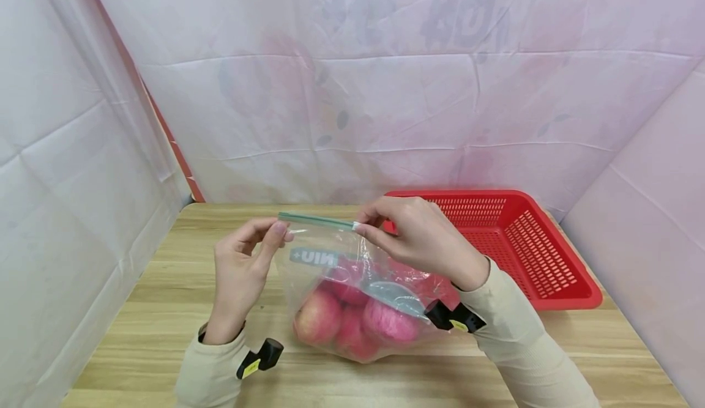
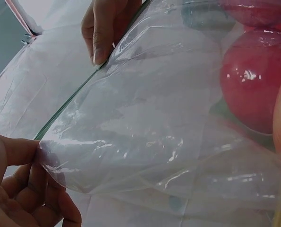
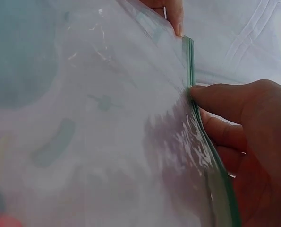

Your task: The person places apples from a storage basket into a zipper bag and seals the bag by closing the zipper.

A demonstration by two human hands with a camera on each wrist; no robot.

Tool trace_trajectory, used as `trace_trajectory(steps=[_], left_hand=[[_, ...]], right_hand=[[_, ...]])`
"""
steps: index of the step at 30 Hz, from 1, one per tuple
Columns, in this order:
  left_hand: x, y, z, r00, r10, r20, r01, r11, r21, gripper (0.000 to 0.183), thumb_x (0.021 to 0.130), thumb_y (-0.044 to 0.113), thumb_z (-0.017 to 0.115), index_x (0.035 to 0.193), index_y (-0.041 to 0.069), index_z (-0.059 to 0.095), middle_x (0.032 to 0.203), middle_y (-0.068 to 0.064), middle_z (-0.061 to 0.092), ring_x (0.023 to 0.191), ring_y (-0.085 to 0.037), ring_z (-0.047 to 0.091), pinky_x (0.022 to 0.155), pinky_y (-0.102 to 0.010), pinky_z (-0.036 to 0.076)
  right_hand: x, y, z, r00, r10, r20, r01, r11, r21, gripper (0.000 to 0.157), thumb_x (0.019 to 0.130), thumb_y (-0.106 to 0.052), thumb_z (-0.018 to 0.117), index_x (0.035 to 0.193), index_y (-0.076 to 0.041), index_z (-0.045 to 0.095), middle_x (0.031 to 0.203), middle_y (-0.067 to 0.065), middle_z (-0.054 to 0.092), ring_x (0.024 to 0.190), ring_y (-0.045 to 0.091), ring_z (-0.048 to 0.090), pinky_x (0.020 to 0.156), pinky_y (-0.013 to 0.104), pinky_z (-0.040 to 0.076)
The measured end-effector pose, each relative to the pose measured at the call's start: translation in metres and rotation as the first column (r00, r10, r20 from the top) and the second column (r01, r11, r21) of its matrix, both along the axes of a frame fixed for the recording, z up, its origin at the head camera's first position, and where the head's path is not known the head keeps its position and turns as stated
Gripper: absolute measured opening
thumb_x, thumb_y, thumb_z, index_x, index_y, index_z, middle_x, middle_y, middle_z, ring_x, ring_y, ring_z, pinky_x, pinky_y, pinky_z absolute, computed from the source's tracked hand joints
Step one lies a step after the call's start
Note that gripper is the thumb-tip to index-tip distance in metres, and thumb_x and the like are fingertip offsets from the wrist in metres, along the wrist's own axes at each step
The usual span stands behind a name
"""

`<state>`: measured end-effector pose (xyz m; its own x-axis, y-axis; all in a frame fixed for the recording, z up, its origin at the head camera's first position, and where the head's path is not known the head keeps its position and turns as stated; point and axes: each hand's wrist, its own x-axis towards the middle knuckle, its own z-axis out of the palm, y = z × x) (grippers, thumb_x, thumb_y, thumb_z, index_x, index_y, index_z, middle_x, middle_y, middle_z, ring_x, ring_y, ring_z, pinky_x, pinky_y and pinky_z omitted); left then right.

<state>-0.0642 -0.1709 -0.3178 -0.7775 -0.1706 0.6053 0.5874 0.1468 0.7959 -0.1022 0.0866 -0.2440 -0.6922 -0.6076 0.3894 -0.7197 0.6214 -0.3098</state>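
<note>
A clear zip bag (image 1: 293, 273) stands on the table, with several pink-red round fruits that look like apples (image 1: 319, 317) in its lower part. Along its top runs a green zip strip (image 1: 316, 219). My left hand (image 1: 242, 267) pinches the bag's upper left corner between thumb and fingers. Partway along the strip, my right hand (image 1: 421, 237) pinches the zip at a small white piece (image 1: 355, 226), which looks like a slider. The zip's right part is hidden behind that hand in the head view. In the right wrist view, thumb and fingers hold the green strip (image 3: 192, 61) from both sides.
A red plastic basket (image 1: 592, 295) with slotted walls stands behind the bag to the right, partly covered by my right hand and forearm. The wooden table (image 1: 160, 310) is bounded by white printed sheets (image 1: 385, 108) at the back and sides.
</note>
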Motion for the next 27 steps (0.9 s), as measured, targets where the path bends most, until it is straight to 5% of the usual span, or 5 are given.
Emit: trace_trajectory(steps=[27], left_hand=[[0.013, -0.007, -0.009, 1.0, 0.015, -0.002, -0.015, 0.996, 0.086, 0.007, 0.094, -0.007, 0.066, 0.097, -0.01, 0.072, 0.082, 0.003, 0.074, 0.076, -0.008, 0.069, 0.075, -0.016, 0.057]], right_hand=[[0.011, 0.016, -0.005, 1.0, -0.019, 0.002, 0.019, 1.0, 0.017, 0.006, 0.092, -0.025, 0.078, 0.095, -0.024, 0.073, 0.085, -0.018, 0.071, 0.072, -0.004, 0.061, 0.061, 0.023, 0.051]])
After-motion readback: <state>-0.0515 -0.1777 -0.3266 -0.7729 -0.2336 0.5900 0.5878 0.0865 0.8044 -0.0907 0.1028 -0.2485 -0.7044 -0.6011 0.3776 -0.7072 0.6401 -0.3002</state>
